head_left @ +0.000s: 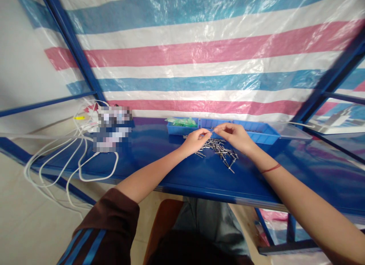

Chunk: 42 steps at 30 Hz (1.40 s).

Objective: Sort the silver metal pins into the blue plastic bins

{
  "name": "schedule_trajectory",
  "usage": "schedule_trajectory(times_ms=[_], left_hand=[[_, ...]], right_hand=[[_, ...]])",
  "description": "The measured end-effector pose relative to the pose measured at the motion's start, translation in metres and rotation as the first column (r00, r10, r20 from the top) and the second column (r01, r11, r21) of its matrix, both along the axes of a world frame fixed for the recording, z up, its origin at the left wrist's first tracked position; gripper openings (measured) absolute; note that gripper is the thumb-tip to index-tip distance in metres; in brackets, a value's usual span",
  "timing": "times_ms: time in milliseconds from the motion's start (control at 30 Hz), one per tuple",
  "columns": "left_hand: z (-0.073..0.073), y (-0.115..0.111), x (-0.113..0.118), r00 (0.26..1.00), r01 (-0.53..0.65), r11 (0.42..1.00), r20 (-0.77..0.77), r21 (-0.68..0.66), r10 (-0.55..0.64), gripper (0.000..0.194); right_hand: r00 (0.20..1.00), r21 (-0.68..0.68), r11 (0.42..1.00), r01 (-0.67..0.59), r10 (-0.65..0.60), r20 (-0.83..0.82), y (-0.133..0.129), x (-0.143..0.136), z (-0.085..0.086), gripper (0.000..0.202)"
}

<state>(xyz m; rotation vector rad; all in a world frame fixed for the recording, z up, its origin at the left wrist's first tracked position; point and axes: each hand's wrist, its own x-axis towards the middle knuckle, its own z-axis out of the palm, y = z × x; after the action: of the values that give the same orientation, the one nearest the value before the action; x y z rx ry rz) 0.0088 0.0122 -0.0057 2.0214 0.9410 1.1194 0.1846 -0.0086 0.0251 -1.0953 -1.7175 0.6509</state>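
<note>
Nearly together, the left hand and right hand pinch a small piece (too tiny to identify) by the far side of metal pins heaped on the bench; a loose grip could lose it there.

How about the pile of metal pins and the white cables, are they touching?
Apart: the head view shows blue tabletop between the metal pins and the white cables over at left.
</note>
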Motion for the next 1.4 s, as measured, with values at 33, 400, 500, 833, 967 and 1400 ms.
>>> schedule_trajectory(times_ms=[33,400,500,833,967,1400], left_hand=[[0.000,0.000,0.000,1.000,0.003,1.000,0.002,-0.005,-0.003,0.020],[0.007,-0.003,0.000,0.979,-0.119,0.991,0.172,0.067,0.106,0.016],[0.007,-0.005,0.000,0.979,-0.105,0.991,0.185,0.087,0.088,0.016],[0.003,0.000,-0.001,0.991,-0.122,0.986,0.066,0.110,0.116,0.020],[0.002,-0.001,-0.006,0.979,-0.051,0.962,-0.175,0.269,0.101,0.026],[0.003,-0.010,-0.010,0.753,0.144,0.930,-0.647,0.338,0.119,0.019]], right_hand=[[1.000,-0.001,1.000,0.004,-0.004,0.000,-0.001,0.000,0.000,0.035],[0.989,-0.086,0.989,-0.117,0.123,0.076,-0.003,-0.004,0.000,0.036],[0.984,-0.119,0.983,-0.140,0.151,0.090,-0.005,-0.006,0.000,0.038],[1.000,-0.083,0.997,0.008,-0.008,0.003,0.000,0.003,0.005,0.035],[0.928,0.118,0.950,0.290,-0.309,0.208,0.007,0.031,0.015,0.023],[0.404,0.171,0.692,0.702,-0.584,0.705,0.018,0.107,0.012,0.033]])
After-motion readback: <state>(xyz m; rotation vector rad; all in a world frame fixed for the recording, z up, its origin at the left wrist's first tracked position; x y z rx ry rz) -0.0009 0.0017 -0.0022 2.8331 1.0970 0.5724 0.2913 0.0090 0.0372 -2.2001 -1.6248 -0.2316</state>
